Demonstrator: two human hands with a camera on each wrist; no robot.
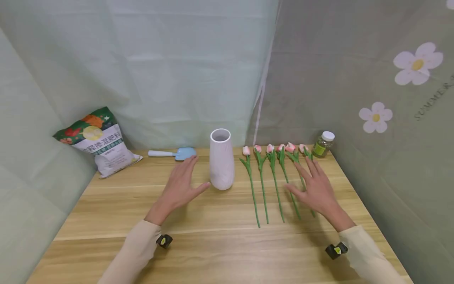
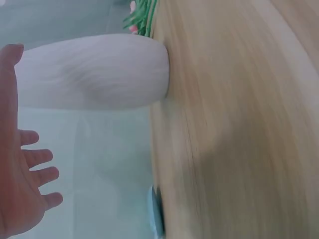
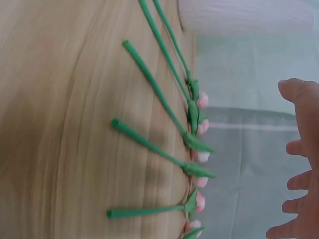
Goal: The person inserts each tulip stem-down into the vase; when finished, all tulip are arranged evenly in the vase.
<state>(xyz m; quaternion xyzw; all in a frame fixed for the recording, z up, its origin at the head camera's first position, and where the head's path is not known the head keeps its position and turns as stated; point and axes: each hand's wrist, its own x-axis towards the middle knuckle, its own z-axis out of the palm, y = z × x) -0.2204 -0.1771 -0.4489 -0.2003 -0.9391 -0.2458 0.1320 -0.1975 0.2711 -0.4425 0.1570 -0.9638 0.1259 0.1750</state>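
Note:
A tall white vase (image 1: 222,165) with a ribbed surface stands upright near the middle of the table. To its left my left hand (image 1: 179,187) hovers over the wood with fingers spread and thumb toward the vase; it holds nothing. My right hand (image 1: 317,191), also spread and holding nothing, is above the rightmost of several pink tulips (image 1: 262,171). They lie side by side, blooms toward the back wall and green stems toward me. In the right wrist view, the stems (image 3: 154,89) lie on the table well apart from the fingers (image 3: 299,181).
At the back left, a fertilizer bag (image 1: 106,148) leans against the curtain. Beside it lies a small trowel (image 1: 185,153) with a blue blade and pale handle. A white-lidded jar (image 1: 322,145) stands at the table's (image 1: 227,252) back right corner. Curtains (image 1: 188,71) close off the back and sides.

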